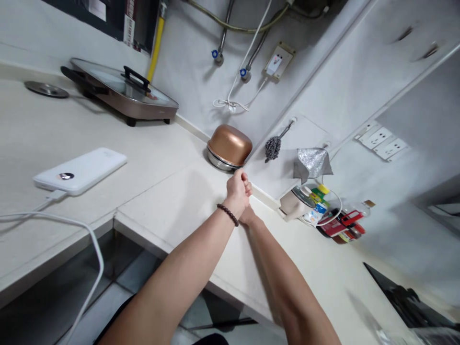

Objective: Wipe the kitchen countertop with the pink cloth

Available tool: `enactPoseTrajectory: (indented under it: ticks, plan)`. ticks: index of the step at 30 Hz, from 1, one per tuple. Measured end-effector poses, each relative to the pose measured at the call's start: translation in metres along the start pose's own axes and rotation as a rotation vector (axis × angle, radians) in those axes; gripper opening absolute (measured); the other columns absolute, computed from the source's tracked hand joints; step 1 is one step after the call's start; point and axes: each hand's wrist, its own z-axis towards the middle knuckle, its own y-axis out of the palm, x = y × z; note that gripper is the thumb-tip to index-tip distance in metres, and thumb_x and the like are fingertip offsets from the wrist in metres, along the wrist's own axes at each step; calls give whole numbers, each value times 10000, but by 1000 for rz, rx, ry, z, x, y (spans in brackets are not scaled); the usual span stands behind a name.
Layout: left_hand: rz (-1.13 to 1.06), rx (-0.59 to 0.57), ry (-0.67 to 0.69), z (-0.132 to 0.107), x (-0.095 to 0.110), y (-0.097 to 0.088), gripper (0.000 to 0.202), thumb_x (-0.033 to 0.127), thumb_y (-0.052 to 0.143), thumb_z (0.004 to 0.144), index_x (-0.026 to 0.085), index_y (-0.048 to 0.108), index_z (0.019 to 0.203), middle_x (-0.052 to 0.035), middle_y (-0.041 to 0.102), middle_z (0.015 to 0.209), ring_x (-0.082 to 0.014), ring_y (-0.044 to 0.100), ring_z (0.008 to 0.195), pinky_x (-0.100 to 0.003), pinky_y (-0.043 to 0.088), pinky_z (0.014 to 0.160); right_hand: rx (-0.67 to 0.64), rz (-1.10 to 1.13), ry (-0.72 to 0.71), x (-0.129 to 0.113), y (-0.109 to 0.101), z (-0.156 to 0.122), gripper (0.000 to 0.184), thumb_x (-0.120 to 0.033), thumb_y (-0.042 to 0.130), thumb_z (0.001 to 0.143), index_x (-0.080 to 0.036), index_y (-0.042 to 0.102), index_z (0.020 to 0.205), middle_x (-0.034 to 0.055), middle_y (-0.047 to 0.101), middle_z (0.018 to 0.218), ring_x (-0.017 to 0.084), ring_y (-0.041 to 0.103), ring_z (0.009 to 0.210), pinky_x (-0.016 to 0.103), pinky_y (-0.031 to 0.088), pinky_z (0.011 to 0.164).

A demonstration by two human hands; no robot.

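Note:
Both my forearms reach out over the pale countertop (172, 201) toward its back corner. My left hand (238, 188), with a dark bead bracelet on the wrist, is curled into a fist just in front of an upturned copper-coloured pot (230, 143) that rests on a steel bowl. I cannot make out whether anything is inside the fist. My right hand (247, 217) lies under and behind the left one. Only its heel and wrist show, and its fingers are hidden.
A white power bank (81, 170) with a cable lies at the left. An electric griddle (122, 91) with a glass lid stands at the back. A steel scrubber (273, 147), a silver cloth (312, 163), a small white cooker (294, 202) and bottles (341, 223) are along the wall. A black hob (406, 297) is at the lower right.

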Motion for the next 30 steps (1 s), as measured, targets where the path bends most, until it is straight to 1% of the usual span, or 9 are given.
enactPoseTrajectory:
  ticks: [3, 7, 13, 16, 18, 20, 24, 27, 30]
  plan:
    - [27, -32, 1, 4, 4, -3, 296, 274, 545, 826, 216, 358, 604, 117, 212, 444, -44, 166, 340, -190, 135, 355, -30, 42, -112, -36, 7, -33, 539, -460, 412, 984, -204, 511, 1447, 90, 556, 1457, 285, 472, 1361, 472, 406, 1127]
    - [102, -63, 19, 8, 4, -5, 295, 271, 529, 829, 213, 363, 591, 117, 220, 433, -43, 167, 334, -184, 128, 360, -71, 89, -339, -83, 9, -84, 557, -493, 350, 1013, -263, 411, 1517, 30, 434, 1564, 255, 340, 1459, 469, 276, 1214]
    - [449, -137, 76, -15, -13, -11, 302, 341, 559, 832, 204, 438, 592, 112, 253, 443, -49, 192, 359, -177, 124, 394, -74, 82, -311, -113, 0, -124, 580, -459, 385, 1016, -260, 338, 1559, 41, 381, 1596, 256, 295, 1484, 481, 223, 1235]
    - [879, -307, 273, -48, -17, -27, 298, 377, 532, 870, 191, 570, 640, 30, 456, 516, -98, 426, 461, -198, 319, 463, -88, 122, -319, -116, -4, -128, 607, -459, 384, 1015, -244, 303, 1577, 49, 356, 1608, 265, 298, 1486, 488, 208, 1240]
    - [1239, -383, 483, -73, -16, -46, 271, 384, 515, 898, 196, 682, 798, -54, 653, 731, -174, 618, 726, -266, 474, 674, -101, 198, -279, -115, -3, -130, 612, -458, 374, 1019, -240, 287, 1583, 57, 358, 1606, 264, 322, 1477, 481, 242, 1229]
    - [1577, -415, 592, -97, -12, -69, 353, 413, 476, 935, 201, 697, 1110, -116, 713, 1084, -253, 628, 1072, -360, 463, 938, -92, 316, -173, -112, 0, -132, 611, -454, 341, 1031, -232, 254, 1594, 79, 375, 1596, 247, 372, 1454, 456, 324, 1195]
    - [2055, -523, 479, -131, -6, -110, 679, 538, 336, 987, 167, 321, 1555, -150, 375, 1588, -302, 277, 1485, -474, 232, 1177, 24, 377, -74, -97, 9, -143, 605, -479, 312, 1037, -224, 274, 1585, 106, 372, 1594, 226, 389, 1446, 462, 368, 1170]
    - [2247, -651, 405, -139, -6, -128, 752, 612, 296, 974, 225, 171, 1606, -114, 200, 1663, -299, 143, 1531, -525, 136, 1200, 128, 259, -107, -80, 7, -159, 582, -519, 420, 1000, -258, 418, 1520, 78, 352, 1607, 263, 231, 1514, 551, 224, 1221]
    - [2360, -655, 356, -127, 0, -134, 782, 596, 359, 953, 191, 188, 1599, -166, 203, 1654, -327, 155, 1524, -548, 114, 1192, 289, 104, 17, -50, -7, -191, 562, -518, 443, 988, -254, 476, 1482, 80, 324, 1620, 295, 145, 1533, 608, 199, 1209]
